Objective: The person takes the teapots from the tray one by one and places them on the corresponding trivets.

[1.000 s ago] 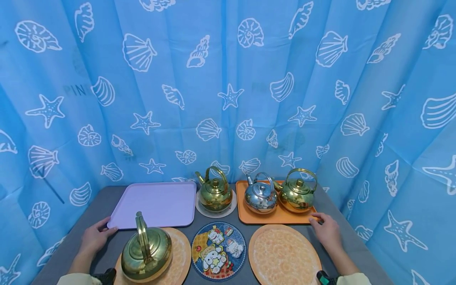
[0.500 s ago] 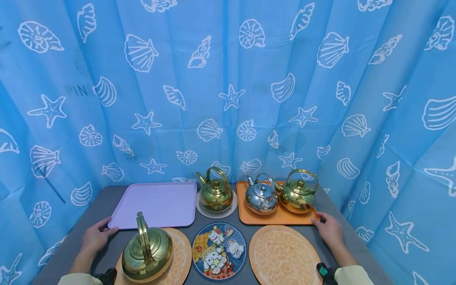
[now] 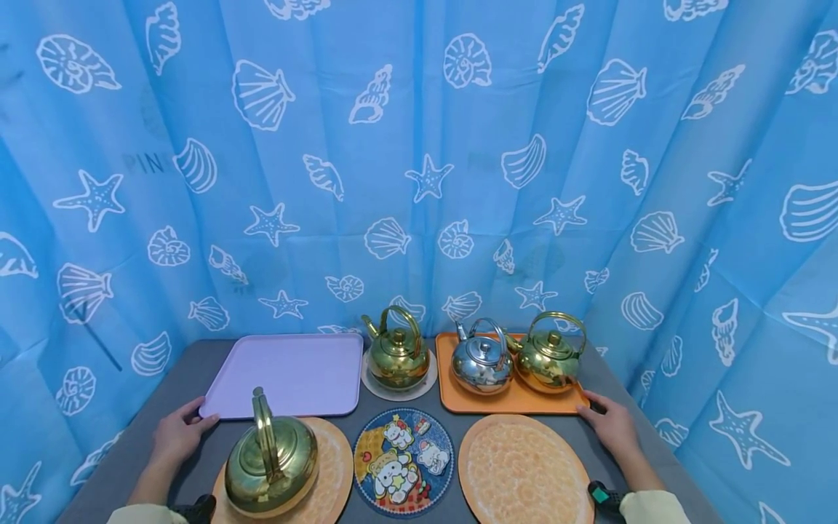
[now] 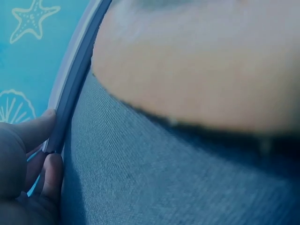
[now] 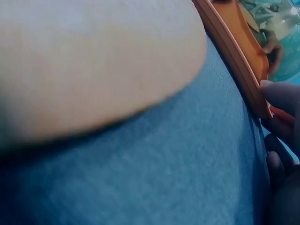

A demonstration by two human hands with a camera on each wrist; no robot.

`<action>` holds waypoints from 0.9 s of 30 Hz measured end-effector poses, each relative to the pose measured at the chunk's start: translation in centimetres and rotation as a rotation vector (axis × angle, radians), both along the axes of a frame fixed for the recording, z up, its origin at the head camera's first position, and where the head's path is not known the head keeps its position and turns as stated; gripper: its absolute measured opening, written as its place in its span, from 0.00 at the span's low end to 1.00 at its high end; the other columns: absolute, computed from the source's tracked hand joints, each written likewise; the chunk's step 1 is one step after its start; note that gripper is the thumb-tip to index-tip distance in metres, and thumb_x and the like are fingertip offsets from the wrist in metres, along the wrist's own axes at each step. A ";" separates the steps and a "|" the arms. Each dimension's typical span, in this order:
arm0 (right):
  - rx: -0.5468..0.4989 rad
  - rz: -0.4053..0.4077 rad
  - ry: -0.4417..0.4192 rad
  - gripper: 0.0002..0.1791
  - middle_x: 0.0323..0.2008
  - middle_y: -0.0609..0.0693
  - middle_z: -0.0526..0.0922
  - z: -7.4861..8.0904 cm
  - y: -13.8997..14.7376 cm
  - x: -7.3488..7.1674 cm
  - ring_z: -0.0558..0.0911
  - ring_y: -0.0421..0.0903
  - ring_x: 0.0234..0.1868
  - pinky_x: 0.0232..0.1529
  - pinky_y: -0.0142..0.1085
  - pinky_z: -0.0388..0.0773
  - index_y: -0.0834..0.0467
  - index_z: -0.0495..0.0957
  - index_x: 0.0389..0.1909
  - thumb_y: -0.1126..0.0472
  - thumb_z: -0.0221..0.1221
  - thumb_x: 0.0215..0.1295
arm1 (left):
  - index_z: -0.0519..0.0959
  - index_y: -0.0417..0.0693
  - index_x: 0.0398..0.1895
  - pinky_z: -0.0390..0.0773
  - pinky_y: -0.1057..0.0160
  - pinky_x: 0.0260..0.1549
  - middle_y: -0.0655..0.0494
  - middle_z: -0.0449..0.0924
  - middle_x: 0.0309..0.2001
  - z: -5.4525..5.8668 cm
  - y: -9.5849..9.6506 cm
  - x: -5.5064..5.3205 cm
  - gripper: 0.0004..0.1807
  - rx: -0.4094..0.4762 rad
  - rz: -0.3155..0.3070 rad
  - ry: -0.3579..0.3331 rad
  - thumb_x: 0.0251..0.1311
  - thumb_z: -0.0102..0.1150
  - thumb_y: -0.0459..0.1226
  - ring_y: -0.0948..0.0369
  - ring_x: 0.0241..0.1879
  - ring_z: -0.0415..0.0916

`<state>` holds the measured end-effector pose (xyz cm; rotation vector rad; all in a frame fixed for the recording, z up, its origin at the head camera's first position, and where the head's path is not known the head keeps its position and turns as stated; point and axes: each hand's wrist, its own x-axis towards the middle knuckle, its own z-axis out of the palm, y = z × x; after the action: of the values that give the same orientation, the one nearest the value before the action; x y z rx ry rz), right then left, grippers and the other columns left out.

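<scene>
My left hand (image 3: pixel 177 437) pinches the near left corner of a lilac tray (image 3: pixel 288 378), which carries nothing. In the left wrist view the thumb lies on the tray's rim (image 4: pixel 70 89) with fingers under it. My right hand (image 3: pixel 614 424) pinches the near right corner of an orange tray (image 3: pixel 524 402). The right wrist view shows the thumb over that rim (image 5: pixel 239 61) and fingers below. On the orange tray stand a silver kettle (image 3: pixel 481 372) and a gold kettle (image 3: pixel 548 370), side by side. Both trays appear to lie on the table.
Between the trays, a gold kettle (image 3: pixel 397 364) stands on a pale round mat (image 3: pixel 373 389). A larger gold kettle (image 3: pixel 268 477) sits on a tan round mat (image 3: pixel 334 451) at front left. A cartoon mat (image 3: pixel 402 462) and another tan mat (image 3: pixel 527 466) lie in front. A blue curtain (image 3: pixel 419 189) hangs behind.
My right hand has moved onto the orange tray's near right corner and now grips it; earlier its fingers were looser there. My left hand stays at the lilac tray. The kettles have not moved.
</scene>
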<state>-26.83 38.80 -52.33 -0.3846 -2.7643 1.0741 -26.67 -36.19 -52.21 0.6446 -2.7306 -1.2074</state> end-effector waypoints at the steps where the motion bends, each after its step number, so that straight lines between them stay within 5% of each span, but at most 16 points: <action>1: -0.003 0.005 -0.001 0.32 0.64 0.73 0.64 0.0 0.1 0.0 0.61 0.71 0.64 0.62 0.62 0.58 0.70 0.68 0.63 0.52 0.59 0.67 | 0.60 0.32 0.70 0.58 0.34 0.58 0.23 0.61 0.62 0.0 0.0 0.1 0.38 -0.001 0.004 0.005 0.64 0.62 0.44 0.31 0.61 0.59; 12: 0.010 0.013 -0.002 0.33 0.63 0.73 0.65 -0.2 0.3 -0.1 0.62 0.71 0.64 0.61 0.62 0.58 0.70 0.69 0.63 0.51 0.60 0.66 | 0.63 0.31 0.67 0.65 0.36 0.54 0.26 0.62 0.63 0.0 0.6 0.8 0.32 0.026 0.079 0.087 0.66 0.59 0.39 0.33 0.58 0.65; 27: -0.020 -0.005 -0.019 0.33 0.64 0.73 0.63 0.1 0.2 0.1 0.60 0.71 0.65 0.63 0.62 0.56 0.70 0.68 0.64 0.51 0.60 0.67 | 0.68 0.38 0.67 0.72 0.40 0.47 0.32 0.64 0.65 5.9 3.8 2.7 0.28 0.120 0.014 0.268 0.70 0.52 0.45 0.38 0.60 0.65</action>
<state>-26.70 38.96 -52.23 -0.4056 -2.7699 1.1034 -24.01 -32.35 -46.33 0.4724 -2.4458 -1.3535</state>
